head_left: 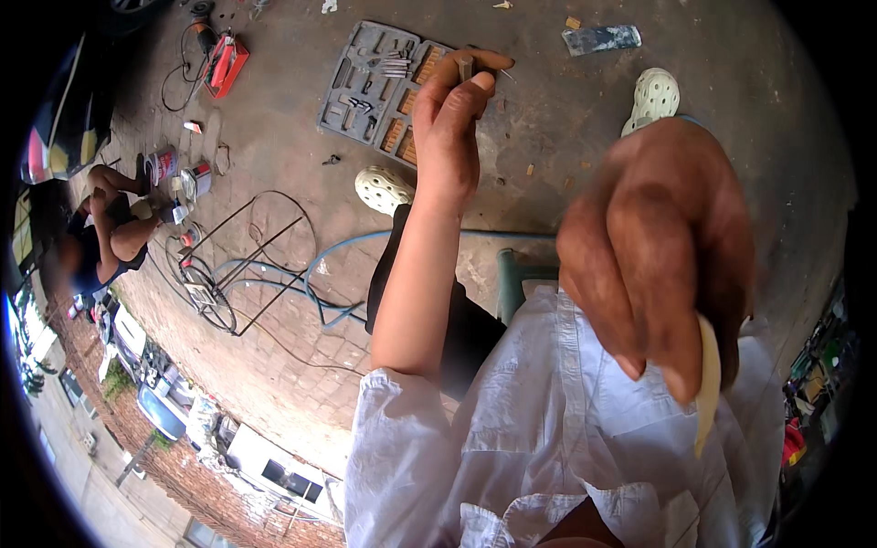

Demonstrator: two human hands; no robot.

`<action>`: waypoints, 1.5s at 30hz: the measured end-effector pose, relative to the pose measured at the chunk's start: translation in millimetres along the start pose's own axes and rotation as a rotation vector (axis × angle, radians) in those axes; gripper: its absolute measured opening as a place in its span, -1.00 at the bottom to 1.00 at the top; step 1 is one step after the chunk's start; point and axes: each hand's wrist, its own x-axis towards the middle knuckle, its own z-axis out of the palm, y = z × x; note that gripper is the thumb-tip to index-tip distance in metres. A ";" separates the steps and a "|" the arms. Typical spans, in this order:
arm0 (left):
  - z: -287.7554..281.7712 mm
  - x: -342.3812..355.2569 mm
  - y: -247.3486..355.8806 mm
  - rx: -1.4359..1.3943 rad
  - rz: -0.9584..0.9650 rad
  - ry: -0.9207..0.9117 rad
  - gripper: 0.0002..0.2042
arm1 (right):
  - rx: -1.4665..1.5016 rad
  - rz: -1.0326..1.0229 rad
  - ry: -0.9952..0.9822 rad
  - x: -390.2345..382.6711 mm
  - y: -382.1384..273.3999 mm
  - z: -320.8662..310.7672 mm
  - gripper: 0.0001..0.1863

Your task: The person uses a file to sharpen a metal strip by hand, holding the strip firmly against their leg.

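My left hand [448,123] reaches out over an open grey tool case [333,105] on the ground. Its thumb and fingers close on a small brownish metal piece [466,68], mostly covered by the fingers, so its exact kind is unclear. My right hand [662,237] is raised close to the camera, right of the middle. Its fingertips pinch a thin, curved, cream-coloured strip [707,388] that points downward in front of my white shirt [521,402]. In the case lie loose metal tool pieces [395,66] and orange racks [399,132] of small bits.
Cables and a blue hose [343,247] run over the paving around a black metal frame [242,283]. Farther left are a red toolbox [227,66], paint cans [195,180] and another person [114,228] sitting low. A dark flat plate [601,39] lies at the far right.
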 end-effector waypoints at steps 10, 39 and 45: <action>7.9 -3.7 5.3 0.057 -0.067 -0.010 -0.78 | 0.340 -0.094 0.260 -29.4 8.2 -64.5 -0.78; 11.8 -9.0 -9.0 0.453 -0.057 -0.270 -0.81 | -0.635 -0.732 1.332 -31.9 -16.8 -83.4 -0.84; 10.5 -5.5 -14.3 0.554 -0.011 -0.231 -0.84 | -0.573 -0.698 1.329 -36.4 -16.4 -94.0 -0.81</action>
